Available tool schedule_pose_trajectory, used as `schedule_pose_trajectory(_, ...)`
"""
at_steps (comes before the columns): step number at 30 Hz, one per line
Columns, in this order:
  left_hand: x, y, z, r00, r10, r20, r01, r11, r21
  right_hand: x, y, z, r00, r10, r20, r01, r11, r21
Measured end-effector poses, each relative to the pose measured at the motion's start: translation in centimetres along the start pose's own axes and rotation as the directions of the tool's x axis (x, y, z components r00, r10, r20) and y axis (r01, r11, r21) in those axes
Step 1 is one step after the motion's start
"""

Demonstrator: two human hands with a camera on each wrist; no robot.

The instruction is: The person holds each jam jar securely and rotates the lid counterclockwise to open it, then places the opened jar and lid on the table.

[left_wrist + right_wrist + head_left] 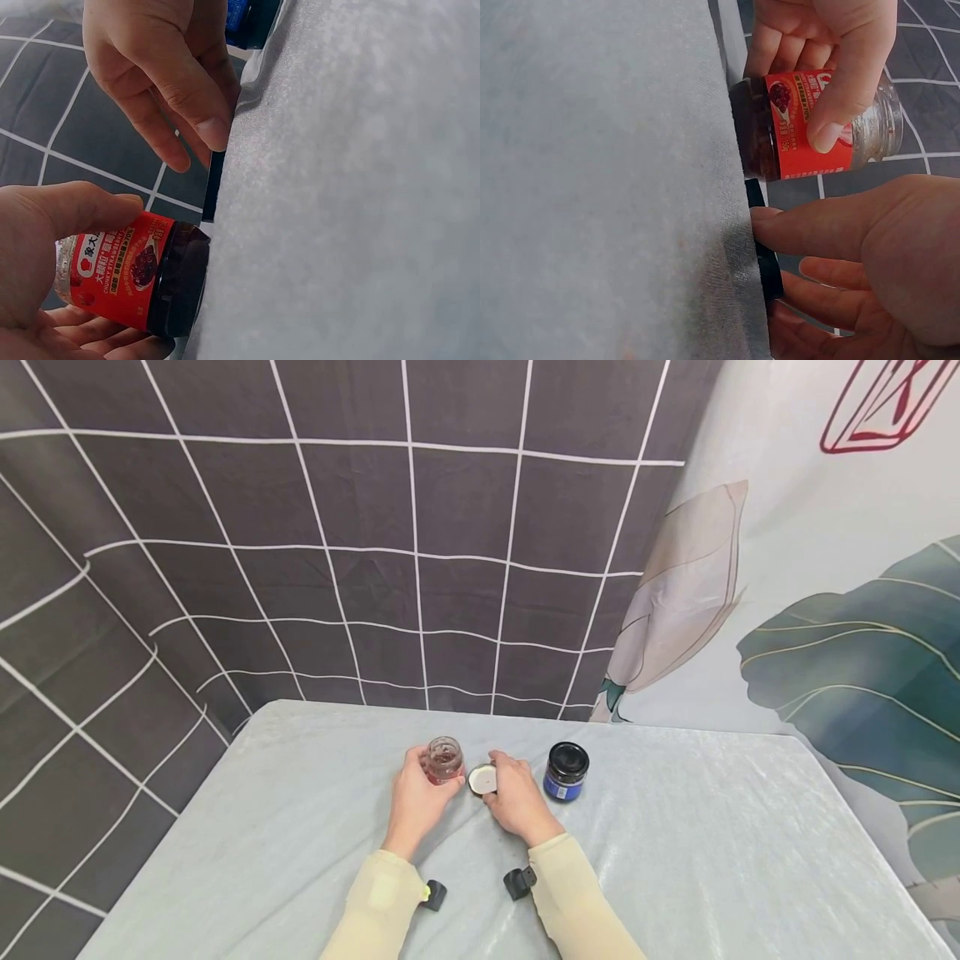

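A small glass jam jar [446, 758] stands upright without its lid on the cloth-covered table. Its red label [124, 270] shows in the left wrist view and reads "chunky strawberry"; dark jam fills the lower part. My left hand [417, 802] grips the jar, thumb on the near side and fingers round the far side. Just right of the jar lies its lid [481, 780], pale inside facing up, dark rim visible in the right wrist view. My right hand [521, 797] holds the lid by its edge between thumb and fingers, low at the table surface.
A second jar [567, 770], black-lidded with a blue label, stands right of my right hand. Pale cloth covers the table [712, 843]. Behind it hangs a dark grid-patterned curtain [360, 585], with a leaf-printed white curtain [787, 552] at the right.
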State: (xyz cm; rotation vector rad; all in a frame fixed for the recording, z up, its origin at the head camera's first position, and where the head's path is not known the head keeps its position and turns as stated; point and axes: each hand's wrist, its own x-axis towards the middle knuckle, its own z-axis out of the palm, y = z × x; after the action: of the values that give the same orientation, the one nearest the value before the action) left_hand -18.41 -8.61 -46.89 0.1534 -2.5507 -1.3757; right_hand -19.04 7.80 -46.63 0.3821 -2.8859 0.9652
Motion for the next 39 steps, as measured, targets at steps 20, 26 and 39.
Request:
schedule_pose_trajectory(20,0.0,0.1,-0.2,1.000,-0.010,0.014,0.010,1.000,0.008,0.0,0.1,-0.1,0.999,0.020,0.030,-0.020,1.000,0.002)
schedule_pose_trajectory(26,0.0,0.0,-0.2,1.000,0.004,0.031,-0.005,1.000,0.014,-0.1,-0.1,-0.3,0.999,0.026,0.030,-0.027,0.999,0.028)
schedule_pose_trajectory(39,0.2,-0.1,-0.3,0.998,0.050,0.037,-0.048,0.998,-0.032,-0.3,-0.5,-0.9,1.000,0.008,0.008,-0.008,1.000,0.019)
